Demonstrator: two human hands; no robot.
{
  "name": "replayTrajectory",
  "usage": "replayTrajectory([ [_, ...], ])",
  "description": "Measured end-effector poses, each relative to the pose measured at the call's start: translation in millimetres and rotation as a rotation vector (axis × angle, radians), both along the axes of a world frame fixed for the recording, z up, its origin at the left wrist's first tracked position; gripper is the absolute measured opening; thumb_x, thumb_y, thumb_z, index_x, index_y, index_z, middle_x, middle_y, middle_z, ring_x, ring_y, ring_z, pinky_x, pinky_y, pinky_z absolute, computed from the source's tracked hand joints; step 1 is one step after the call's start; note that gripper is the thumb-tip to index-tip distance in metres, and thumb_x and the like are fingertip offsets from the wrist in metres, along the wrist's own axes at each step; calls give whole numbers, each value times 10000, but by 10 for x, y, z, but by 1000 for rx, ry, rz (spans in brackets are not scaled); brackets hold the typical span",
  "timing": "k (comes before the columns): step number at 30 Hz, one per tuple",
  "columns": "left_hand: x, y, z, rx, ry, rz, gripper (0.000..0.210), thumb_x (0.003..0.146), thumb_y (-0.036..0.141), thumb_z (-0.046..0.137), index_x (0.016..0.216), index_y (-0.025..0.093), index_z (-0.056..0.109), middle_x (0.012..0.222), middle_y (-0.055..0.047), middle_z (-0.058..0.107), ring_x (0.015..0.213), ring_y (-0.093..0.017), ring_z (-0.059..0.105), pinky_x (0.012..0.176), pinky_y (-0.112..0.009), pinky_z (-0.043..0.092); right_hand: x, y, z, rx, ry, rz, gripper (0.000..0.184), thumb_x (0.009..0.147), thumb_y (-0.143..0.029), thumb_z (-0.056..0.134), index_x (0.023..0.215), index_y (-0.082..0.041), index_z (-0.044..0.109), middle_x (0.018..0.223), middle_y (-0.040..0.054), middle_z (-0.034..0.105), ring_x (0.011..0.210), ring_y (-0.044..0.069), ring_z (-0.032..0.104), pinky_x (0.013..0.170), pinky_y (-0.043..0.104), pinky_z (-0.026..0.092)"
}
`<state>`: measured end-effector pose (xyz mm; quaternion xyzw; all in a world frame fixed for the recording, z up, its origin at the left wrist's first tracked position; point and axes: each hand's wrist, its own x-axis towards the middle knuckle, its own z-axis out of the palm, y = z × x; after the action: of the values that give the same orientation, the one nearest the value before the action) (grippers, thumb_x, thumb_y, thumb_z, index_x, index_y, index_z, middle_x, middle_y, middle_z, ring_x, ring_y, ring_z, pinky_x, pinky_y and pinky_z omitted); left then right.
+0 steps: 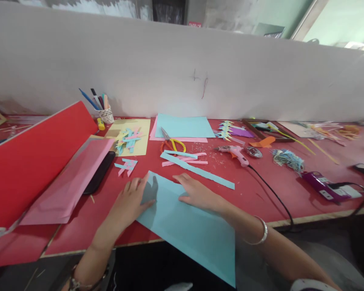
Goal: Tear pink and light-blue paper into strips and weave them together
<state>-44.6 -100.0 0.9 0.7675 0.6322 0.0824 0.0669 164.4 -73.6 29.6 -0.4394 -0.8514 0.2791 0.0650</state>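
A large light-blue sheet of paper lies slanted on the table, its lower part hanging over the front edge. My left hand grips its left edge near the upper corner, thumb on top of the paper. At the upper edge, my right hand holds the sheet with the thumb on its face and the forefinger reaching over the edge. Just beyond lie a long blue paper strip and several pink strips. Scissors with red and yellow handles rest behind the strips.
Stacked blue sheets lie by the white partition. A pink glue gun trails its cord off the front edge. Woven paper pieces, a pen cup and a red board are leftward; a purple power strip is rightward.
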Motion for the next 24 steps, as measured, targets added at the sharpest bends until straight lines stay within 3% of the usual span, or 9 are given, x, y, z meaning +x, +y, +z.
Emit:
replayTrajectory([
  [4, -30, -57, -159, 142, 4, 27, 571, 773, 400, 423, 1265, 122, 341, 1147, -161, 486, 1058, -289, 443, 833, -409, 391, -26, -29, -8, -30, 12, -52, 577, 693, -157, 532, 1245, -127, 365, 1283, 142, 412, 1176, 242, 378, 951, 385, 314],
  [8, -80, -99, -231, 164, -165, 30, 625, 771, 468, 403, 1286, 134, 285, 1198, -162, 455, 1139, -300, 388, 902, -459, 347, -7, -34, 53, -93, 120, -126, 403, 707, -121, 464, 1107, -132, 507, 1121, 103, 562, 1012, 204, 521, 857, 316, 387],
  [12, -103, -65, -79, 117, -455, 189, 715, 744, 499, 425, 1325, 184, 151, 1282, -171, 335, 1221, -302, 297, 898, -472, 365, 38, 103, 162, -29, 307, -171, 190, 711, -143, 442, 828, -158, 591, 863, 39, 627, 798, 161, 566, 724, 275, 417],
  [16, -96, 106, 104, 40, -780, 276, 923, 645, 535, 525, 1337, 156, 47, 1295, -192, 279, 1196, -279, 348, 940, -450, 338, -30, 379, 184, -14, 568, -355, 120, 679, -177, 476, 780, -163, 539, 799, 17, 603, 744, 145, 556, 681, 268, 427],
  [18, -83, 204, 175, 5, -958, 245, 934, 600, 555, 556, 1328, 180, 105, 1290, -173, 324, 1145, -264, 416, 920, -424, 369, -124, 518, 170, -61, 725, -427, 117, 672, -188, 485, 785, -173, 512, 794, 9, 600, 744, 139, 564, 679, 262, 438],
  [20, -66, 276, 241, -131, -1088, 138, 797, 589, 568, 559, 1249, 192, 318, 1206, -138, 469, 1053, -253, 502, 861, -383, 426, -245, 628, 163, -116, 835, -455, 120, 674, -195, 486, 793, -181, 497, 804, 8, 605, 757, 136, 573, 687, 255, 447],
  [22, -55, 318, 297, -291, -1113, 85, 607, 590, 579, 549, 1031, 162, 533, 1039, -115, 603, 959, -257, 558, 801, -356, 460, -363, 713, 163, -176, 881, -447, 133, 693, -205, 473, 823, -186, 494, 830, 10, 612, 782, 136, 581, 704, 254, 452],
  [24, -68, 351, 331, -349, -1082, 109, 489, 594, 574, 534, 835, 154, 598, 875, -86, 662, 882, -261, 586, 753, -344, 472, -442, 787, 160, -204, 858, -434, 159, 739, -228, 429, 877, -186, 495, 873, 23, 618, 808, 140, 584, 717, 265, 457],
])
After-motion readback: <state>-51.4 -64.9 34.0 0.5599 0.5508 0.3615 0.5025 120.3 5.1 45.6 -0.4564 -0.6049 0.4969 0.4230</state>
